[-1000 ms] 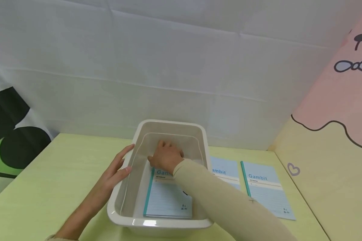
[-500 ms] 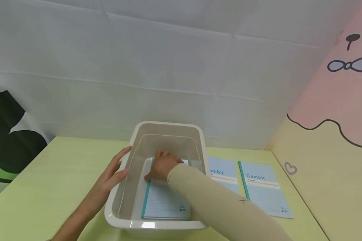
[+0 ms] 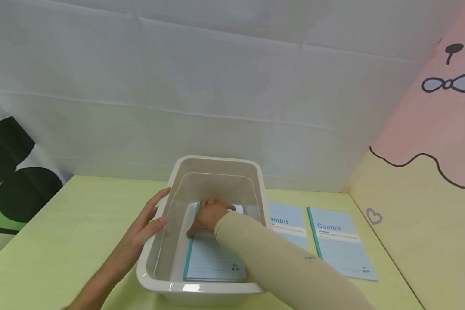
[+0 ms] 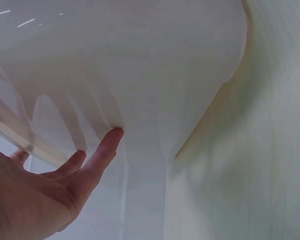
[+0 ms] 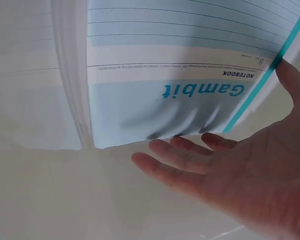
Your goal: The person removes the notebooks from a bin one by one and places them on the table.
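A light grey plastic basin (image 3: 201, 287) stands on the table, with a pale blue "Gambit" notebook (image 3: 215, 260) lying flat in it. My right hand (image 3: 209, 216) reaches into the basin over the notebook's far part. In the right wrist view, its fingers spread, loosely extended, along the notebook's (image 5: 140, 107) top edge, and the thumb touches the teal spine. My left hand (image 3: 139, 230) rests against the basin's left side. The left wrist view shows its extended fingers (image 4: 97, 162) touching the outer wall. Whether more notebooks lie beneath the top one, I cannot tell.
Two similar notebooks lie on the table to the right: one (image 3: 288, 221) partly hidden by the basin and sleeve, the other (image 3: 342, 241) farther right. A white cloth (image 3: 224, 86) hangs behind the pale yellow-green table (image 3: 69, 228). A printed panel (image 3: 422, 215) borders the right side.
My right hand has come nearer and lower, from beyond the notebook's top edge onto its upper part. My left hand stays at the basin's side. The view has shifted slightly.
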A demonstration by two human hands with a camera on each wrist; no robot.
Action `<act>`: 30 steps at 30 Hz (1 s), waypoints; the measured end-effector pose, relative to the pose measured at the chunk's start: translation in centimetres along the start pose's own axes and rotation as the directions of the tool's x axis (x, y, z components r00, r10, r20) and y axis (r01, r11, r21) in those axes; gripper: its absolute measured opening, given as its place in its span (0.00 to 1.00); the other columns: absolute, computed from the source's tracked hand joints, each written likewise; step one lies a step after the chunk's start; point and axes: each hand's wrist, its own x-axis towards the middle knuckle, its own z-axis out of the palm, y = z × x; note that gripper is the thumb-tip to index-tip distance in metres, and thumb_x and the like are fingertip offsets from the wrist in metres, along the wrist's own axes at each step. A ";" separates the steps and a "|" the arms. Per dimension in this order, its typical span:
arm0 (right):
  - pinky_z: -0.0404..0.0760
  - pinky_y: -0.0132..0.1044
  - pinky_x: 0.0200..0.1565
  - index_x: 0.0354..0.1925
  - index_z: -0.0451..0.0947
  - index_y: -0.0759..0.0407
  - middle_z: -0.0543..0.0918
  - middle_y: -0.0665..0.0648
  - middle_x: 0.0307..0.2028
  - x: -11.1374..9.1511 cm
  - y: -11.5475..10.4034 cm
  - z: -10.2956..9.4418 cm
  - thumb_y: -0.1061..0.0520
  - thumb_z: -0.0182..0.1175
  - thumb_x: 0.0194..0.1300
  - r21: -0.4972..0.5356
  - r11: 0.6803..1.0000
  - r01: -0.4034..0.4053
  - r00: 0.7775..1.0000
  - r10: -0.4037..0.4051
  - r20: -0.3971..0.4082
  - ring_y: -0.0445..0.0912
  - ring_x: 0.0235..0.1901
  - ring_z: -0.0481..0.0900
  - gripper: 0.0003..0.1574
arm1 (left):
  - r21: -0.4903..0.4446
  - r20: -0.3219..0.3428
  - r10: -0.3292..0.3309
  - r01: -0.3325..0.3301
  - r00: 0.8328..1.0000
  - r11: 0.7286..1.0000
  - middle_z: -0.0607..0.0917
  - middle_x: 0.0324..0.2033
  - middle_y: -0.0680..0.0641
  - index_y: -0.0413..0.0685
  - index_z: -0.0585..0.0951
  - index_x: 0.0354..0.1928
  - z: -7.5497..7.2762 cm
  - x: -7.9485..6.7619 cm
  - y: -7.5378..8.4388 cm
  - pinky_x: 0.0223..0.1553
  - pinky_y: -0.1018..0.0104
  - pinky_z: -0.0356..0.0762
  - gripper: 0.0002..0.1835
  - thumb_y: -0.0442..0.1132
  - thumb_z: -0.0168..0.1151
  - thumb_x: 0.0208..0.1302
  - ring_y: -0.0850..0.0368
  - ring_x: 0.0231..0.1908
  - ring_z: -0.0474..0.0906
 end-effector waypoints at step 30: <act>0.65 0.63 0.74 0.76 0.62 0.55 0.74 0.59 0.69 0.5 0.7 -0.9 0.22 0.65 0.57 -0.063 0.997 0.038 0.998 -0.042 -0.056 0.55 0.72 0.70 0.62 | 0.000 0.001 0.005 -0.005 1.000 1.000 0.65 0.72 0.36 0.76 0.50 0.82 0.1 0.0 0.0 0.42 0.48 0.86 0.33 0.47 0.43 0.82 0.48 0.53 0.81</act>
